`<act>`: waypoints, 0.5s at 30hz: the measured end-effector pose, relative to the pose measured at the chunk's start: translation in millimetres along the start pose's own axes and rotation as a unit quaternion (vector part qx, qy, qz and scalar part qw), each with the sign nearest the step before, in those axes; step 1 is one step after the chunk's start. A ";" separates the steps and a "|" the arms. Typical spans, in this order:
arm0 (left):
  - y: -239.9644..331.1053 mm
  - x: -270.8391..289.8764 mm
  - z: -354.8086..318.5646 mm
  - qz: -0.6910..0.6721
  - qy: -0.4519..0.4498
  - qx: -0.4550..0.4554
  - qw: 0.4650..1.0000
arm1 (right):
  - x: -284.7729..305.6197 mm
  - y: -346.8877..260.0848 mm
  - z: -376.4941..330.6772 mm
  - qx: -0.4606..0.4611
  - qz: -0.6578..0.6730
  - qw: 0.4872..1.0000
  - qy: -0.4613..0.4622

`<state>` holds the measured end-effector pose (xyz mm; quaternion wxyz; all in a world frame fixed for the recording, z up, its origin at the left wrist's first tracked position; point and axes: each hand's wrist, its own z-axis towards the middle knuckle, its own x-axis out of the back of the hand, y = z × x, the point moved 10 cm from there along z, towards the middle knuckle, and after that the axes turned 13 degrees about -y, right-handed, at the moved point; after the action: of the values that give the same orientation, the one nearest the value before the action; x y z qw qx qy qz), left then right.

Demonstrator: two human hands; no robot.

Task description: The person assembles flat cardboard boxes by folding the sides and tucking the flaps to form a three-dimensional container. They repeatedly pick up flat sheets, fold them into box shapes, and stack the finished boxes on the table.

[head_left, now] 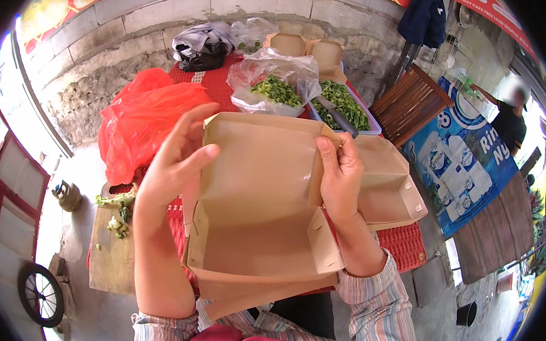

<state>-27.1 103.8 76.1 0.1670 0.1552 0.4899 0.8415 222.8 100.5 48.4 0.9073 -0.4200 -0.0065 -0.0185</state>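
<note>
A rough block wall (pixel 220 8) borders a grey floor (pixel 80 237).

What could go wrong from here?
Creasing: the right hand pinches the brown box by its raised lid; a harder squeeze might bend it. Bump: the dark-handled utensil lies across the tray of chopped greens, pointing toward the right hand; a knock could shift it.

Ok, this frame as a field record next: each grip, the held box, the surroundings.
Held: brown rectangular cardboard box, lid raised
Right grip: closed on the lid's right edge
Left grip: open, thumb overlapping the lid's left edge, contact unclear
Right side: second open brown cardboard box
Left side: crumpled red plastic bag, wooden board
Far side: chopped green leaves in clear plastic bag
Surface: red textured table cover
</note>
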 end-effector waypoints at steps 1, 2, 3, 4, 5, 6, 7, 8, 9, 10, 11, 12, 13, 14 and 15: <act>-5.5 -5.0 3.5 -0.005 -0.009 0.016 1.000 | -1.0 1.8 1.5 -0.017 -0.023 0.999 -0.020; -9.9 -9.9 7.1 -0.011 -0.021 0.032 0.999 | 0.5 2.9 2.8 -0.017 -0.042 0.998 -0.039; -12.1 -5.9 7.7 0.037 -0.002 0.042 0.998 | 2.2 6.4 4.9 -0.017 -0.060 0.996 -0.059; -15.6 -1.2 6.5 0.052 0.024 0.048 0.997 | 0.2 7.7 7.3 -0.017 -0.079 0.994 -0.078; -17.9 3.8 6.6 0.069 0.050 0.053 0.995 | 1.2 -10.9 10.7 0.050 -0.155 0.985 -0.049; -18.5 8.2 6.5 0.086 0.076 0.057 0.992 | 0.4 -31.8 11.7 0.116 -0.229 0.966 -0.020; -15.7 5.9 7.1 0.116 0.076 0.052 0.989 | -3.2 -54.7 10.0 0.181 -0.301 0.936 0.010; -13.4 2.9 6.0 0.146 0.078 0.046 0.985 | -15.3 -73.7 12.9 0.215 -0.326 0.920 -0.017; -11.9 0.2 3.4 0.176 0.081 0.044 0.980 | -28.4 -97.7 13.8 0.245 -0.349 0.904 -0.045; -11.1 -0.7 1.7 0.177 0.085 0.039 0.980 | -42.4 -116.7 13.7 0.274 -0.371 0.884 -0.073; -12.7 -8.3 4.5 0.171 0.081 0.030 0.982 | -58.3 -120.9 15.5 0.256 -0.406 0.866 -0.141; -10.4 -9.2 4.0 0.172 0.083 0.024 0.981 | -80.8 -121.3 17.6 0.239 -0.430 0.845 -0.210; -10.2 -10.1 2.2 0.171 0.078 0.027 0.982 | -101.3 -114.6 17.4 0.221 -0.450 0.819 -0.278; -8.7 -12.2 1.4 0.169 0.072 0.026 0.983 | -106.9 -108.8 19.4 0.218 -0.432 0.828 -0.283; -7.8 -15.3 2.9 0.166 0.063 0.022 0.984 | -109.9 -96.5 22.4 0.215 -0.417 0.836 -0.284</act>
<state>-11.2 103.0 69.1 -0.0097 0.1850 0.4852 0.8546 109.3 58.3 133.4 0.8393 -0.1589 -0.4426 -0.2728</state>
